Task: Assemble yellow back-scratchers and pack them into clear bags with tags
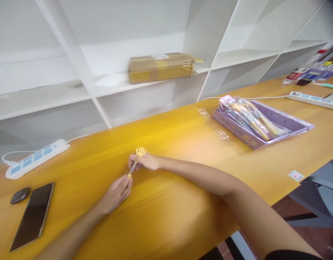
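A small telescopic back scratcher (132,168) with a yellow claw head and a metal shaft is held slantwise over the wooden table (166,220). Its lower end, with a yellow collar, disappears into my left hand (119,190), whose fingers are wrapped round it. Just below the claw, my right hand (148,161) pinches the neck between thumb and fingers. The claw's tines point up and away from me. Most of the handle is hidden inside my left hand.
At the right, a purple box (288,135) holds several plastic-wrapped items, with a clear wrapper (213,124) beside it. On the left lie a phone (33,216), a dark oval object (20,195) and a power strip (38,159). A taped carton (161,68) rests on the shelf behind.
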A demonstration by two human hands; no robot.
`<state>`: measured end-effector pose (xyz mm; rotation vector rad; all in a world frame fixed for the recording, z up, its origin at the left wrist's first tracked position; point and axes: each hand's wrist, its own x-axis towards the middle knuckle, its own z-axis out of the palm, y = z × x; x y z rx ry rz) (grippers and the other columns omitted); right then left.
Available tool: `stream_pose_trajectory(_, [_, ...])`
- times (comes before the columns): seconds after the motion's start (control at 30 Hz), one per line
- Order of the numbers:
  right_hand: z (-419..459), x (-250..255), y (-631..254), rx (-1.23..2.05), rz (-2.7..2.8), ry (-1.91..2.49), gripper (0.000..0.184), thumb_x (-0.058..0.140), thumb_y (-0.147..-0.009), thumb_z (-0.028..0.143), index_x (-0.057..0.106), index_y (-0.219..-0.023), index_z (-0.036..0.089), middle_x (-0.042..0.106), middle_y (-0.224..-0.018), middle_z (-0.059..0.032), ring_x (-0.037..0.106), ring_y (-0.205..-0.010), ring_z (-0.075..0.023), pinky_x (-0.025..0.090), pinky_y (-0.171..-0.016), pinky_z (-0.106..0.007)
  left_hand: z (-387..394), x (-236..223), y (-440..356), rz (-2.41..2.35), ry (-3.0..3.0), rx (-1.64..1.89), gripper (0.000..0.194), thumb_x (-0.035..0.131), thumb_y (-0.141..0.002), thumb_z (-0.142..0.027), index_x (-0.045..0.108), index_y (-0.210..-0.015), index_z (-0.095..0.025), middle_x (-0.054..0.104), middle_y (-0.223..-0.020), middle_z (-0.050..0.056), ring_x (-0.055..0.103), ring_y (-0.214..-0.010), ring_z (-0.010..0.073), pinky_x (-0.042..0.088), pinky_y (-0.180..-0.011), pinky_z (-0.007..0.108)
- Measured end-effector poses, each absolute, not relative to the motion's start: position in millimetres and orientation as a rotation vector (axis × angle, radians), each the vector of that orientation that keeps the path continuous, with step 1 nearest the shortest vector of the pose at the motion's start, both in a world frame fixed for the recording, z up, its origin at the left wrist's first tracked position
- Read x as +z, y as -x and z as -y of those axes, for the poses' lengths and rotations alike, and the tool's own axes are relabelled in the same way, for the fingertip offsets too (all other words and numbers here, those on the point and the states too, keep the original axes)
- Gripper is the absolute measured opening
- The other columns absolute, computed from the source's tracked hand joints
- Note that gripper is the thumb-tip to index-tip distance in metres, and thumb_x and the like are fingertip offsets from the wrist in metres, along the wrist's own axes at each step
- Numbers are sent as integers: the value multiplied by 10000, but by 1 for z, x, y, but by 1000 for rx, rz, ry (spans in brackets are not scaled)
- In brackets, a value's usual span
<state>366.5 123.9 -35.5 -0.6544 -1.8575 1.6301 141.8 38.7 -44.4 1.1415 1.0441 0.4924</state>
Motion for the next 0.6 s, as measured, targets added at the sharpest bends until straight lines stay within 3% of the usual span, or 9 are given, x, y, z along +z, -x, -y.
stream_pose_trajectory(0.13, [-136, -9, -384, 1627, 2194, 601, 597, 530, -1000, 683, 727, -907, 127, 718, -832, -61, 615, -702, -117, 513, -692, -236, -39, -50, -138, -1031, -1177, 524, 550, 530, -957, -748, 442, -860, -214, 322, -674, -98, 224, -489, 52, 278, -488, 184])
stream_pose_trajectory(0.23, [-153, 16, -431, 1597, 2363, 855, 603, 586, -958, 712, 767, -991, 138, 762, -950, -90, 672, -780, -144, 540, -783, -257, -37, -53, -138, -956, -1205, 561, 506, 488, -1006, -698, 438, -858, -216, 305, -625, -110, 198, -456, 56, 224, -445, 197])
stream_pose_trajectory(0.33, [-180, 32, -507, 1253, 2334, 1501, 558, 648, -935, 685, 771, -1115, 171, 769, -1084, -114, 719, -888, -197, 544, -831, -283, -36, -53, -138, -864, -1256, 561, 460, 424, -1058, -634, 445, -858, -220, 279, -561, -114, 203, -440, 76, 179, -421, 223])
stream_pose_trajectory(0.43, [-202, 34, -586, 447, 1994, 2316, 466, 608, -1003, 558, 748, -1226, 175, 733, -1203, -158, 724, -994, -239, 541, -916, -337, -35, -53, -137, -851, -1317, 542, 445, 385, -1080, -603, 466, -877, -215, 299, -554, -106, 234, -461, 85, 194, -443, 229])
stream_pose_trajectory(0.5, [-207, 26, -629, 162, 1790, 2549, 487, 573, -1028, 458, 698, -1324, 93, 632, -1355, -277, 682, -1162, -328, 511, -1010, -442, -33, -52, -137, -860, -1373, 537, 429, 379, -1086, -588, 499, -930, -208, 331, -575, -98, 264, -488, 90, 227, -472, 233])
stream_pose_trajectory(0.6, [-201, 7, -671, 6, 1544, 2760, 535, 712, -921, 387, 688, -1331, 46, 623, -1324, -328, 665, -1197, -387, 523, -994, -490, -32, -51, -137, -863, -1439, 578, 380, 378, -1097, -551, 534, -1125, -206, 352, -623, -90, 293, -535, 106, 278, -524, 245])
